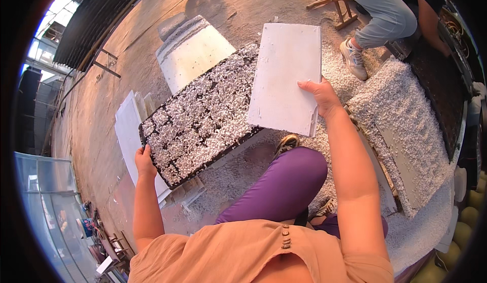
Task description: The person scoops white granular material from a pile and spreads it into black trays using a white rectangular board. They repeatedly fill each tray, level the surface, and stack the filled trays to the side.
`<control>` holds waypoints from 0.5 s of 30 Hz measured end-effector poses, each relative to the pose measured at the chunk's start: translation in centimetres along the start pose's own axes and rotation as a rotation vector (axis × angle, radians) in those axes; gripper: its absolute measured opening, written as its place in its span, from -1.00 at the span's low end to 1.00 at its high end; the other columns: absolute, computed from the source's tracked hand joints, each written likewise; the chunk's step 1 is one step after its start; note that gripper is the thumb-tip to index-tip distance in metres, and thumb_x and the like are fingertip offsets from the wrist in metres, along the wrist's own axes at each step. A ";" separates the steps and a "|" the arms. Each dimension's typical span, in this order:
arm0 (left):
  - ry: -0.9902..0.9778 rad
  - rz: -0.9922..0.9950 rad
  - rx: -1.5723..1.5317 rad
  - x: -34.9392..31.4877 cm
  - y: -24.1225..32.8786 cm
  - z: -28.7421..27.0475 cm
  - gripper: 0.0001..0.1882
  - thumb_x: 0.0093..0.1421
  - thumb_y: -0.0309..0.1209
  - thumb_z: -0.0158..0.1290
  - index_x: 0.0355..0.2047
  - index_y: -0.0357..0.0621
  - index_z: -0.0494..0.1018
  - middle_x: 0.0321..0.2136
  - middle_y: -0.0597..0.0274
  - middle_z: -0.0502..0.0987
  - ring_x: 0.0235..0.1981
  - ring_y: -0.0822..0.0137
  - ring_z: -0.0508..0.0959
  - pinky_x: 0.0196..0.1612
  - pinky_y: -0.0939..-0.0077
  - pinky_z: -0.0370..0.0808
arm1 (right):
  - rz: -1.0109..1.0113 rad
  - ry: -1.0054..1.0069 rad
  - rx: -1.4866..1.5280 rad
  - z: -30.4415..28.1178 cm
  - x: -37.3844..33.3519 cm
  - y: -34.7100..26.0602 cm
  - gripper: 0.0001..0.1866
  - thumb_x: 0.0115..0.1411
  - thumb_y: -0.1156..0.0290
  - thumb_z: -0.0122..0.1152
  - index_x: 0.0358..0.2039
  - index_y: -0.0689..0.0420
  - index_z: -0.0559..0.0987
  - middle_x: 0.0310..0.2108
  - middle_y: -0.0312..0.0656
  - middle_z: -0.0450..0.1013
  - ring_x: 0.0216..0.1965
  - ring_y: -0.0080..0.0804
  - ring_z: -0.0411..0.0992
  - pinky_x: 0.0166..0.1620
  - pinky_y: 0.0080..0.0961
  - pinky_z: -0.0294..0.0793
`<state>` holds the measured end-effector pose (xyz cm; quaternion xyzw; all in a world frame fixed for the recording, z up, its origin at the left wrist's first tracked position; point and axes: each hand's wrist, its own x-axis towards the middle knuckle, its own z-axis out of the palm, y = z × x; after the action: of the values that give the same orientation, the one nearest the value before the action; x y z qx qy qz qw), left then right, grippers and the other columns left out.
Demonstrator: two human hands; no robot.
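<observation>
A black cell tray point(218, 157) lies tilted across the middle, its cells heaped with white granules point(195, 113). My left hand point(145, 162) grips the tray's near left corner, thumb on top of the rim and the other fingers mostly hidden beneath. To the right, my right hand point(323, 96) holds a flat white board point(284, 75) by its right edge, thumb across its face. Lines along that edge suggest more than one sheet. The board is raised and hides the tray's right end.
Stacked white boards point(127, 126) stand under the tray's left end. Beyond it lies another pale board point(200, 57). Granules cover a slab point(401, 126) at right and the floor around it. A co-worker's leg point(380, 16) and a wooden stool point(341, 6) are at upper right.
</observation>
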<state>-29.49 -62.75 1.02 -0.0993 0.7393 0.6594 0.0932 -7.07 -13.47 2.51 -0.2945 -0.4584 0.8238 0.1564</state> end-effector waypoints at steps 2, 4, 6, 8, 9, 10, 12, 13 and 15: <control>-0.091 -0.133 -0.019 1.0 -1.8 -1.3 -0.75 0.17 -0.38 -0.09 -0.24 -0.32 0.24 -0.34 0.12 0.42 -0.36 0.30 0.46 -0.27 0.41 0.45 | 0.050 0.046 0.010 -1.5 -0.3 -0.5 -0.54 -0.11 0.50 0.18 -0.15 0.31 0.32 -0.32 -0.07 0.40 -0.34 -0.33 0.42 -0.27 -0.42 0.45; -0.141 -0.242 0.000 1.0 -2.0 -1.2 -0.72 0.18 -0.35 -0.10 -0.22 -0.32 0.24 -0.32 0.11 0.42 -0.33 0.28 0.46 -0.24 0.39 0.44 | 0.063 0.133 0.003 -4.6 -1.7 -2.5 -0.52 -0.11 0.49 0.17 -0.14 0.33 0.30 -0.29 -0.02 0.39 -0.32 -0.27 0.43 -0.27 -0.39 0.46; -0.161 -0.303 0.028 1.6 -2.6 -1.1 -0.70 0.19 -0.30 -0.13 -0.21 -0.32 0.23 -0.30 0.10 0.41 -0.31 0.25 0.46 -0.21 0.35 0.44 | 0.004 0.282 -0.061 -7.8 -3.6 -4.7 -0.52 -0.09 0.50 0.10 -0.11 0.36 0.27 -0.25 0.06 0.36 -0.28 -0.20 0.42 -0.21 -0.34 0.46; -0.145 -0.270 0.011 2.7 -2.9 -0.6 -0.70 0.19 -0.30 -0.13 -0.20 -0.31 0.23 -0.29 0.09 0.41 -0.31 0.24 0.45 -0.20 0.33 0.43 | -0.067 0.498 -0.148 -10.9 -5.8 -6.9 -0.55 -0.10 0.53 0.06 -0.14 0.37 0.25 -0.28 0.06 0.36 -0.28 -0.17 0.42 -0.26 -0.31 0.48; -0.136 -0.249 0.001 3.3 -2.8 -0.6 -0.70 0.19 -0.30 -0.13 -0.20 -0.30 0.23 -0.29 0.09 0.41 -0.30 0.24 0.45 -0.19 0.32 0.43 | -0.087 0.608 -0.193 -12.8 -6.7 -7.5 -0.58 -0.11 0.55 0.04 -0.18 0.38 0.26 -0.29 0.06 0.35 -0.30 -0.17 0.42 -0.29 -0.31 0.48; -0.126 -0.236 0.025 4.5 -3.3 -1.0 -0.71 0.19 -0.31 -0.12 -0.19 -0.28 0.24 -0.29 0.10 0.41 -0.30 0.24 0.45 -0.18 0.30 0.42 | -0.126 0.665 -0.284 -15.5 -7.6 -7.6 -0.59 -0.13 0.55 0.03 -0.20 0.38 0.26 -0.29 0.07 0.35 -0.32 -0.17 0.42 -0.30 -0.32 0.47; -0.132 -0.226 0.032 5.2 -3.6 -0.5 -0.72 0.19 -0.32 -0.12 -0.19 -0.28 0.24 -0.30 0.10 0.42 -0.30 0.24 0.45 -0.18 0.31 0.43 | -0.116 0.839 -0.429 -20.5 -10.6 -8.0 -0.57 -0.16 0.54 0.05 -0.19 0.38 0.29 -0.31 0.04 0.37 -0.34 -0.18 0.41 -0.31 -0.32 0.43; -0.124 -0.220 0.035 5.3 -3.7 -0.5 -0.72 0.18 -0.33 -0.12 -0.19 -0.28 0.24 -0.30 0.10 0.42 -0.30 0.25 0.45 -0.18 0.32 0.43 | -0.133 0.895 -0.457 -21.5 -12.5 -8.2 -0.56 -0.18 0.54 0.05 -0.20 0.37 0.32 -0.32 0.02 0.38 -0.35 -0.19 0.40 -0.30 -0.33 0.41; -0.108 -0.230 0.041 4.3 -3.0 0.5 -0.74 0.17 -0.35 -0.10 -0.22 -0.28 0.26 -0.32 0.13 0.43 -0.32 0.27 0.45 -0.21 0.35 0.43 | -0.130 0.947 -0.412 -27.5 -16.9 -7.9 -0.56 -0.22 0.55 0.03 -0.22 0.39 0.35 -0.33 0.03 0.39 -0.36 -0.20 0.39 -0.31 -0.34 0.39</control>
<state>-32.87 -62.69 -3.07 -0.1457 0.7303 0.6336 0.2097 23.24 0.06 3.78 -0.6306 -0.5073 0.4816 0.3361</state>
